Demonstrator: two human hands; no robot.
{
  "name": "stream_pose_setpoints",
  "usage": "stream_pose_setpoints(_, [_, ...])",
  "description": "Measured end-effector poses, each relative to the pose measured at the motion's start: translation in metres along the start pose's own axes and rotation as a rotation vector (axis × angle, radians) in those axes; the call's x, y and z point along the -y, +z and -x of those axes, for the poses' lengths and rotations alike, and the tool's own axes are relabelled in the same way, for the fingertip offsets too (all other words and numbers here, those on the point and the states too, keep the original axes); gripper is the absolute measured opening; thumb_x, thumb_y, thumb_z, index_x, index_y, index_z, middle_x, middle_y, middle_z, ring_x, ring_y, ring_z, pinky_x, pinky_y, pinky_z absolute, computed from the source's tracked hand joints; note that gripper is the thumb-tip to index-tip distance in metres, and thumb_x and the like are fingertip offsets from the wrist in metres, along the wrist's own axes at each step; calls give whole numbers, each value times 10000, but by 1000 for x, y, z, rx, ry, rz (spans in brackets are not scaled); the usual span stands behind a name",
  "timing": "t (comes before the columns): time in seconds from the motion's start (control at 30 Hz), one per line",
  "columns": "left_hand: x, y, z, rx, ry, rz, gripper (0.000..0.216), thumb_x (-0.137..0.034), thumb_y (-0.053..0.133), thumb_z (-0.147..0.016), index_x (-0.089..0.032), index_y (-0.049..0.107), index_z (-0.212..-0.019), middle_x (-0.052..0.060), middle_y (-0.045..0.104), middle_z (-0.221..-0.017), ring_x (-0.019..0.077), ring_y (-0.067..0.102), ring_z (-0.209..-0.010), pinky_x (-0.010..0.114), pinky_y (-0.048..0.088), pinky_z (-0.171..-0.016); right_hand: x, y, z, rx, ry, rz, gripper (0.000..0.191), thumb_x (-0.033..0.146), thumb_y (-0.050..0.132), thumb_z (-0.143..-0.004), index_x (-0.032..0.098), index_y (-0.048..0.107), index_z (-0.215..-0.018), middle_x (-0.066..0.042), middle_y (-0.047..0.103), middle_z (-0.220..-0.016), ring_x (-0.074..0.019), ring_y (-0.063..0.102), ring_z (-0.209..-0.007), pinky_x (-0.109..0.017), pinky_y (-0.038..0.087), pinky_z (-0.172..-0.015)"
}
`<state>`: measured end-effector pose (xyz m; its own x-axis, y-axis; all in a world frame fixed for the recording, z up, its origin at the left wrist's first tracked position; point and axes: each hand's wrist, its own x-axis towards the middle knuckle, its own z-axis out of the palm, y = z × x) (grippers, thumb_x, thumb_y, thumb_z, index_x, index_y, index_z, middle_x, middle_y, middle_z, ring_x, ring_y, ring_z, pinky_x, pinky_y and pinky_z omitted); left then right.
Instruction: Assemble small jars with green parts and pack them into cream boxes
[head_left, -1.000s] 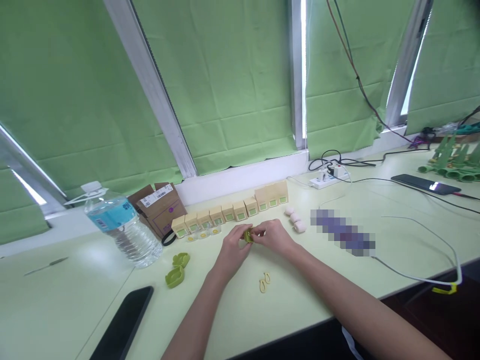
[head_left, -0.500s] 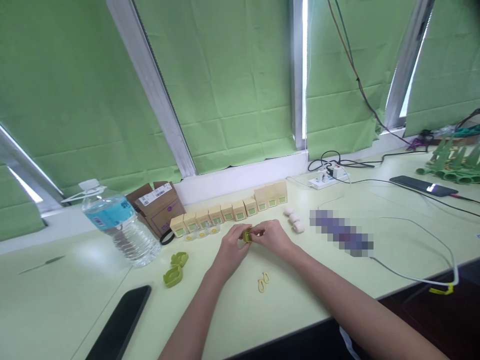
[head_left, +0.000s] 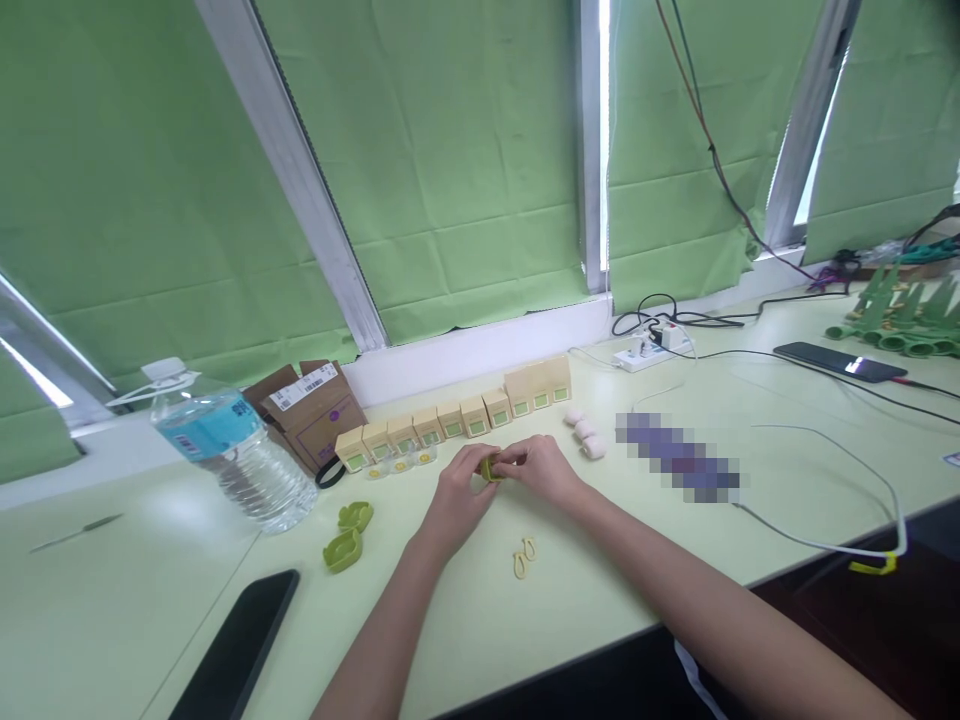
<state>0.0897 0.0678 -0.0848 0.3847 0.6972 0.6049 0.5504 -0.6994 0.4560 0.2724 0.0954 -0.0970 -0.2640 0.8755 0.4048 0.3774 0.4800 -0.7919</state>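
Between my two hands, just above the table, is a small olive-green piece [head_left: 489,468], mostly hidden by fingers. My left hand [head_left: 461,492] pinches it from the left. My right hand [head_left: 541,468] has its fingertips closed at its right side. Two pale yellow loop-shaped pieces [head_left: 520,564] lie on the table in front of my hands. To the left sit two green shell-like pieces [head_left: 343,550], hollow side up. Behind my hands stand several small tan boxes [head_left: 427,428] in a row, with clear round pieces [head_left: 400,464] before them.
A water bottle [head_left: 236,450] and an open cardboard box [head_left: 319,415] stand at the left. A dark phone [head_left: 236,645] lies near the front. Small pink pieces [head_left: 585,434], a blurred-out object [head_left: 679,457], a power strip [head_left: 651,350] and cables occupy the right.
The view has shifted slightly, so everything sits a little further left. My hands stay together on the green piece, which looks slightly turned between my fingers.
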Motion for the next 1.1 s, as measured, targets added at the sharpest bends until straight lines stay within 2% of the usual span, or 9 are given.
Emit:
stream_pose_setpoints(0.37, [-2,6,2,19,25,20,360,-87,632,-834,-248,599,-1155,47,653,-1104,173,619,-957,335,535,-844,-1,2,2,41,11,31,103,272,716,-795,274,819,-787,25,752,-705,-141,628,-647,-237,421,-622])
stream_pose_setpoints(0.67, [7,4,-1,-46,10,-5,391,-73,631,-821,-247,610,-1170,72,643,-1148,195,622,-1010,344,556,-825,8,-9,0,53,-3,124,145,300,682,-825,291,816,-881,18,787,-856,-136,605,-629,-247,402,-621])
stream_pose_setpoints(0.83, [2,2,0,-27,24,-8,426,-42,626,-803,-250,611,-1175,70,640,-1158,201,613,-1070,363,540,-899,12,-6,3,22,-21,75,164,254,642,-818,255,806,-807,13,774,-775,-133,612,-612,-241,410,-620])
stream_pose_setpoints(1.1, [-2,3,0,-39,36,-4,397,-66,621,-820,-245,600,-1174,80,636,-1142,200,623,-1012,364,547,-863,17,-2,4,-59,-51,11,178,193,612,-761,203,783,-713,1,726,-643,-138,592,-588,-229,420,-593])
